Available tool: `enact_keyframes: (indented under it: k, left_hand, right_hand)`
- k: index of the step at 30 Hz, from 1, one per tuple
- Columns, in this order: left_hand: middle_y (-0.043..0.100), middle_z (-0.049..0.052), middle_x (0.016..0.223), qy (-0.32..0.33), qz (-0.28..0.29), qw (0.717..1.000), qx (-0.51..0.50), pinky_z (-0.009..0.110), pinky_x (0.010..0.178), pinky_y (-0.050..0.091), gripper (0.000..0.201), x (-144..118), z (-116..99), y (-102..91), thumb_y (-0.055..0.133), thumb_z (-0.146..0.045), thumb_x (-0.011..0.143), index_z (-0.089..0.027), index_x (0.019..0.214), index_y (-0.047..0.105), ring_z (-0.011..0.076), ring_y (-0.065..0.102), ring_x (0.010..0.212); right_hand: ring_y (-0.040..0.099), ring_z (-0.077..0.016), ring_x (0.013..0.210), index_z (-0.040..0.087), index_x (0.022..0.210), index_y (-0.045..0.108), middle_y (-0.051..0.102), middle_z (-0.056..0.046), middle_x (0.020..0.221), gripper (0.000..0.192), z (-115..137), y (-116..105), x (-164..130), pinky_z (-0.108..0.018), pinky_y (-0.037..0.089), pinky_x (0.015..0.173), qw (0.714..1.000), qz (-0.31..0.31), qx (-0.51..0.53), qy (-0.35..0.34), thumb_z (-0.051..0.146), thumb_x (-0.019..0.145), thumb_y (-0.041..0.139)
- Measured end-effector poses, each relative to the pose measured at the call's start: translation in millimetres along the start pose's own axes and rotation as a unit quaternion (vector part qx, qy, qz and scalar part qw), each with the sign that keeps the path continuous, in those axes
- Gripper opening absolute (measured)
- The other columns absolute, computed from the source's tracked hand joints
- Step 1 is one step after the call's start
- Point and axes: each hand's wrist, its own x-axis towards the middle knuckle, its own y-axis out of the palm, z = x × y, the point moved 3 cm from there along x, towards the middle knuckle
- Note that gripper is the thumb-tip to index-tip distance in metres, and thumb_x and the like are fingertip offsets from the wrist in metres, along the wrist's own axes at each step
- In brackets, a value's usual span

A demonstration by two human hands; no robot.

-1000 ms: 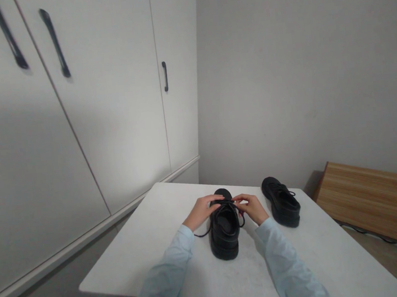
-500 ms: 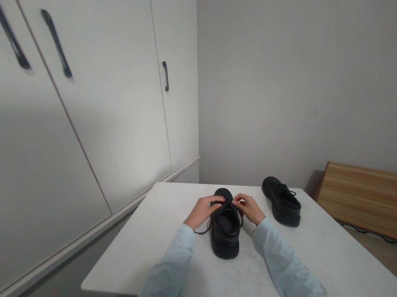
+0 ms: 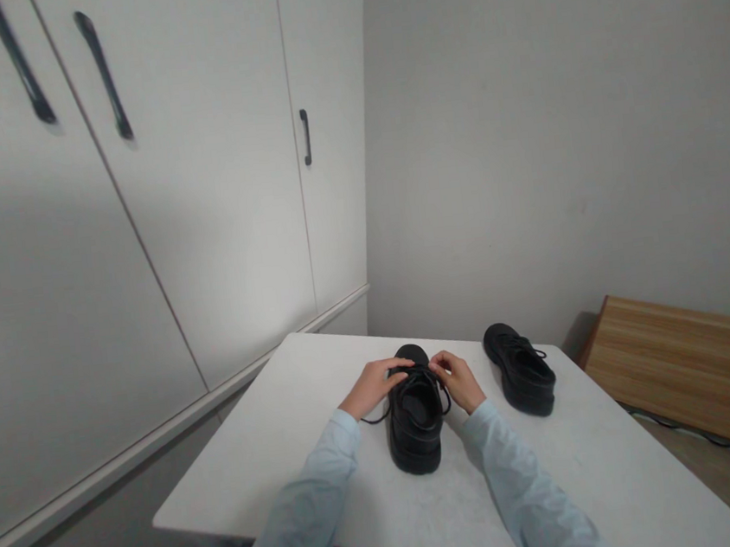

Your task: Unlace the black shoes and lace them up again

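Observation:
A black lace-up shoe [image 3: 416,451] stands upright on the white table, toe pointing away from me and its opening towards me. My left hand [image 3: 375,385] reaches over its left side, fingers and thumb closed at the lacing on top. From the right, my right hand [image 3: 455,380] pinches the black shoelace [image 3: 445,403] beside the eyelets. One loose lace end [image 3: 375,419] trails out to the left below my left hand, and a loop of lace hangs at the shoe's right side. The fingertips partly hide the lacing.
A second black shoe [image 3: 527,378], its laces tied, stands farther right on the white table [image 3: 282,474]. White cabinet doors [image 3: 219,193] with dark handles rise on the left. A grey wall stands behind, and a wood-grain board [image 3: 694,369] is at the right.
My right hand has shifted slightly up and left at the lacing. My left hand and the shoe stay nearly in place; the view has shifted a little.

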Motion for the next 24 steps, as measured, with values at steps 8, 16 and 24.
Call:
enact_keyframes:
  k: [8, 16, 24]
  left_hand:
    - [0.067, 0.007, 0.111, -0.001, 0.003, 1.0, -0.001, 0.034, 0.099, 0.039, 0.031, 0.2, 3.4, 0.5, 0.054, -0.035, 0.083, -0.019, 0.107, 0.066, 0.0207, 0.059, 0.107]
    - [0.066, 0.006, 0.111, -0.006, 0.002, 1.0, -0.019, 0.034, 0.099, 0.039, 0.032, 0.2, 1.8, 1.4, 0.052, -0.038, 0.083, -0.021, 0.106, 0.067, 0.021, 0.058, 0.107]
    - [0.067, 0.006, 0.109, -0.035, -0.011, 0.999, -0.024, 0.034, 0.097, 0.04, 0.044, 0.1, -1.2, 1.9, 0.038, -0.047, 0.089, -0.018, 0.106, 0.067, 0.0204, 0.058, 0.106]
  right_hand:
    - [0.048, -0.0127, 0.056, 0.018, 0.066, 0.054, 0.053, 0.002, 0.058, 0.033, 5.8, 3.5, -0.2, -0.024, 0.037, 0.053, 0.993, 0.017, 0.115, 0.033, 0.049, 0.067, 0.064]
    - [0.061, -0.0177, 0.072, 0.019, 0.091, 0.057, 0.065, -0.002, 0.076, 0.043, 14.1, 0.6, -6.5, -0.029, 0.045, 0.067, 0.96, 0.054, 0.256, 0.097, 0.034, 0.057, 0.077]
    - [0.062, -0.017, 0.067, 0.021, 0.089, 0.055, 0.061, -0.001, 0.076, 0.038, 14.4, -6.9, -4.4, -0.035, 0.051, 0.071, 0.949, -0.017, 0.307, 0.072, 0.033, 0.059, 0.075]
